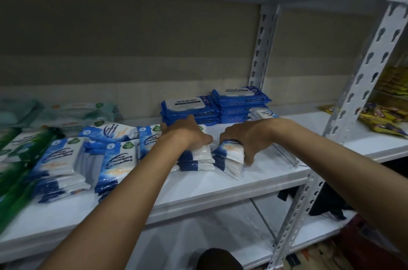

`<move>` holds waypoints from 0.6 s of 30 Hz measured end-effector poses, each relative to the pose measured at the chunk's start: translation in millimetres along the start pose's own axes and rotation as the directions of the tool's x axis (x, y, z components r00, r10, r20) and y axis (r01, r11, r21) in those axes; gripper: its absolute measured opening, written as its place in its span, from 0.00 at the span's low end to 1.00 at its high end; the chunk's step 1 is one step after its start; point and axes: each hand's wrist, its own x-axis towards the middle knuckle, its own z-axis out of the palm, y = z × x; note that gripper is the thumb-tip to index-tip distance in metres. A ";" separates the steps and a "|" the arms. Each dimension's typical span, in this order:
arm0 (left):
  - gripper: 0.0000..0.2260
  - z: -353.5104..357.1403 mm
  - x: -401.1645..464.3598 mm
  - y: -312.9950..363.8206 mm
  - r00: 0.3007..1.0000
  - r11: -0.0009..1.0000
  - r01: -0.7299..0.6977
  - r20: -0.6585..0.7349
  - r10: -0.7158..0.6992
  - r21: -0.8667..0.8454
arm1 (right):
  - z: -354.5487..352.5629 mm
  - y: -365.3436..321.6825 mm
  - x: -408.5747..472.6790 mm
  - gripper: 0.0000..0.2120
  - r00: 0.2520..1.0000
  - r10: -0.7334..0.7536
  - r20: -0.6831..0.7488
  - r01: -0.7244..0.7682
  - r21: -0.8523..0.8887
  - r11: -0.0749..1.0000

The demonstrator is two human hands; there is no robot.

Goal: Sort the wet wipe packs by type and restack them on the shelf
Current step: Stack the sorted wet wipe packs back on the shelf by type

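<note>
Near the shelf's front edge, both hands grip small stacks of white-and-blue wipe packs.
Left hand clamps one stack, right hand the other; soft, slippery film, so I'd squeeze them by the sides.

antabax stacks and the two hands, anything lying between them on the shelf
In the head view, bare white shelf separates the antabax stacks from the right hand; the left hand overlaps them.
</note>
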 end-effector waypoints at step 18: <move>0.46 15.3 13.8 34.6 0.993 0.995 -0.064 0.108 0.057 0.071 | 37.1 -17.5 -44.9 0.31 0.767 0.615 -0.183 -0.594 0.160 0.788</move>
